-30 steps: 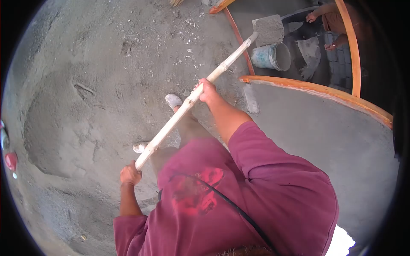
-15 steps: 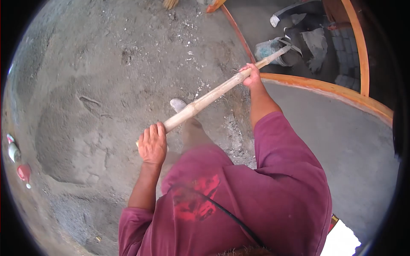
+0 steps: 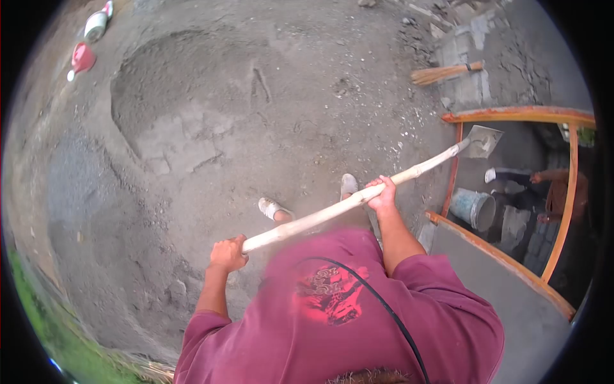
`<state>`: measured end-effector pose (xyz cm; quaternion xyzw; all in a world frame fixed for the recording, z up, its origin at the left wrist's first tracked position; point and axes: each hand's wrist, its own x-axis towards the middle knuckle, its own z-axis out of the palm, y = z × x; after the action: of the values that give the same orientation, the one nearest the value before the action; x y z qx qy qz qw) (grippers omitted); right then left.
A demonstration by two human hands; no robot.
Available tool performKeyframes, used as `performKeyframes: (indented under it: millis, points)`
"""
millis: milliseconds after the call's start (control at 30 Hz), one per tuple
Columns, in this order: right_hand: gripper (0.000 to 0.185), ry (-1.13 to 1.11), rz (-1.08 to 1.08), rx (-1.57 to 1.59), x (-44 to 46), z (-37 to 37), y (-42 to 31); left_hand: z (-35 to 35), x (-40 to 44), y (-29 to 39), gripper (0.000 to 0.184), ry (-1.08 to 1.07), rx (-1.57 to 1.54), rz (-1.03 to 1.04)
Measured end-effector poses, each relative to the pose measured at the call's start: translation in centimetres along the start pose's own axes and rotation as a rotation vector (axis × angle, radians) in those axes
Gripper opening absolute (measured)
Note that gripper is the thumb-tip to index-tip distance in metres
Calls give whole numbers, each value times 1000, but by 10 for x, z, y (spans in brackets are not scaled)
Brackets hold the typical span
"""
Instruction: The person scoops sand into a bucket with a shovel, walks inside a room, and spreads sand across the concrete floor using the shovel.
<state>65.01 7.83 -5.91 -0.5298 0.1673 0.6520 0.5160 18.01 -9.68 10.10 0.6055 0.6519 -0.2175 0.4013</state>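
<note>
A shovel with a long pale wooden handle (image 3: 320, 217) slants across my front. My left hand (image 3: 228, 254) is closed round the handle's butt end, beside my left side. Farther along the shaft, my right hand (image 3: 384, 194) wraps round it near the middle. The flat grey shovel blade (image 3: 484, 141) is at the wooden door frame, with no visible load on it. Inside the opening, a pale blue bucket (image 3: 473, 210) lies tipped or leans, its mouth facing away from me; it is apart from the blade.
An orange-brown wooden frame (image 3: 499, 259) borders the opening at right. Behind it is a person (image 3: 561, 192) in dark trousers. A straw broom (image 3: 444, 73) lies by the wall. A shallow hollow of grey mix (image 3: 185, 137), a white pail (image 3: 96, 27) and a red container (image 3: 83, 57) are at left.
The shovel blade has come away from the bucket's mouth and now sits apart from it at the frame. My view has turned right, and both hands stay on the handle.
</note>
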Motion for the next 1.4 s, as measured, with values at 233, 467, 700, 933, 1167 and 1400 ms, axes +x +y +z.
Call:
performKeyframes:
  millis: [233,467,700,933,1167,1400]
  points:
    - [21,3,443,-598,3,95,317,138,-192,-149,44,-205,-338,-493]
    - [18,-158,666,-1176,-11,121,513,280,-250,-65,63,-206,-986,-762]
    - [12,-264,668,-1667,-4,159,624,290,-183,10,55,-84,-1403,-977]
    - [11,-354,435,-1752,184,416,741,129,62,-132,51,70,-1540,-887]
    - [9,-390,387,-1733,169,363,705,162,55,-101,57,118,-1518,-840]
    - [10,-272,451,-1500,25,198,644,298,-129,-69,58,-53,-1184,-870]
